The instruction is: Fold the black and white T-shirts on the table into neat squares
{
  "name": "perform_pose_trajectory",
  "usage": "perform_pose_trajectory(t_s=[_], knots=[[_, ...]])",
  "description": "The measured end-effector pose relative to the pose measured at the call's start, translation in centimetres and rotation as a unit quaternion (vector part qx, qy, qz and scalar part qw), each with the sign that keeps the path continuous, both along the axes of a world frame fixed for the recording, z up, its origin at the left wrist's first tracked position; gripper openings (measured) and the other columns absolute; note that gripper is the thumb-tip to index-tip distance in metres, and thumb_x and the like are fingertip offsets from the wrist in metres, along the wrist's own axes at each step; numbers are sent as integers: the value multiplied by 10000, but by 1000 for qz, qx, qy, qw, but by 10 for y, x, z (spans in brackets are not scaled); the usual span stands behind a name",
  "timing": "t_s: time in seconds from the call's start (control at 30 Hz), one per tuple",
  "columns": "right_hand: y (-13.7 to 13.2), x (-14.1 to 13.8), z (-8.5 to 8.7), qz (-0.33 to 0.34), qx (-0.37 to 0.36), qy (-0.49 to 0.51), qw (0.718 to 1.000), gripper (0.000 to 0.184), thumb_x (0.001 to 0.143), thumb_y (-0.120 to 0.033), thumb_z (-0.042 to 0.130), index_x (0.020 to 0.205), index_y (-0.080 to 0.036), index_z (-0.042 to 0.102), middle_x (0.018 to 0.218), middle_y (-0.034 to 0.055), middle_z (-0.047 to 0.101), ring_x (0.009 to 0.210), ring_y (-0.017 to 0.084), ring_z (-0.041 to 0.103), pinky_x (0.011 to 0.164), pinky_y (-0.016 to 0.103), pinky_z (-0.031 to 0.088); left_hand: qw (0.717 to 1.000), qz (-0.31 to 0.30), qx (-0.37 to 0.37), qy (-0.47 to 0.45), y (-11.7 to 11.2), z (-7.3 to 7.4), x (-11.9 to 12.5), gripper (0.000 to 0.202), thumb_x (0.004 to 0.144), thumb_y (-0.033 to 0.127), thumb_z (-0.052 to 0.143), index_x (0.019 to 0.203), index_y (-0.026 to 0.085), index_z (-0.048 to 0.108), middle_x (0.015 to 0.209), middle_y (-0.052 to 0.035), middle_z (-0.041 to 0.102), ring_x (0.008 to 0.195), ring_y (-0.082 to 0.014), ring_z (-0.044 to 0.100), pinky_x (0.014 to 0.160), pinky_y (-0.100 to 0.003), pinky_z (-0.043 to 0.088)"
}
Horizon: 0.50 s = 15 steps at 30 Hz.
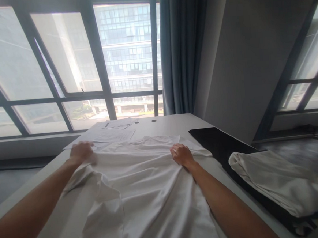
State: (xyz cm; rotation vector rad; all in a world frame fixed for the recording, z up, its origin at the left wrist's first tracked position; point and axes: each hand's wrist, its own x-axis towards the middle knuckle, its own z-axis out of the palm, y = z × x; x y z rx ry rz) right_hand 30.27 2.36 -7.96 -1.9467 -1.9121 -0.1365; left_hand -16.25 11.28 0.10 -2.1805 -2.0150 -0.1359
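Note:
A white shirt (147,186) lies spread and wrinkled over the white table (173,123), its near part running out of the bottom of the view. At its far left corner is my left hand (81,152), slightly blurred, with fingers curled round the cloth. A loose fold of the shirt hangs below that hand. My right hand (181,154) grips the far right part of the shirt, fingers bent into the fabric. Which part of the shirt lies under each hand is hard to make out.
Papers (116,131) lie at the table's far left. Along the right edge, a folded off-white cloth (285,182) rests partly on a black cloth (215,140). Beyond the table are windows (126,48) and a blue-grey curtain (183,51); a pillar (242,53) stands right.

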Motion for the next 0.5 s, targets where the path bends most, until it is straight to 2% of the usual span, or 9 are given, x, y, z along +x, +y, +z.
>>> perform_pose_trajectory(t_s=[0.07,0.1,0.2,0.3,0.4,0.5], knots=[[-1,-1,0,41,-2,4,999,360,946,-326,479,1204,-194,692,1334,74,638,1260,214,530,1080,307,348,999,-22,-24,1,-8,-10,38,389,858,311,456,1110,193,728,1136,-132,723,1040,-324,662,927,-466,483],[-2,-1,0,62,-8,6,998,362,928,-320,505,1213,-194,689,1332,74,638,1258,213,535,1080,304,355,998,-35,-53,10,-12,-17,55,391,871,348,445,1091,200,733,1112,-136,729,1018,-314,673,893,-443,499],[-4,-2,1,96,-33,15,995,393,891,-339,557,1231,-190,687,1331,81,640,1244,221,557,1075,302,376,994,-86,-55,33,-18,-37,92,537,853,556,478,1213,213,678,1280,-162,661,1161,-342,614,926,-450,481],[-7,-3,2,80,-52,15,995,438,872,-398,582,1258,-212,670,1367,73,618,1245,232,562,1067,321,392,990,-100,-96,13,-7,-50,108,693,850,701,400,1251,201,663,1329,-176,634,1214,-346,589,970,-440,455],[-8,-3,4,62,-57,12,996,461,859,-434,589,1267,-231,662,1385,66,607,1250,245,560,1065,351,394,980,-114,-156,-37,20,-54,113,788,880,750,238,1271,211,659,1345,-143,637,1246,-311,583,997,-381,441],[-7,-4,5,49,-64,18,997,464,860,-438,578,1267,-228,660,1388,69,604,1252,249,559,1068,363,384,973,-137,-182,-47,46,-57,119,846,855,782,257,1313,177,633,1367,-162,617,1247,-319,585,1006,-381,438]])
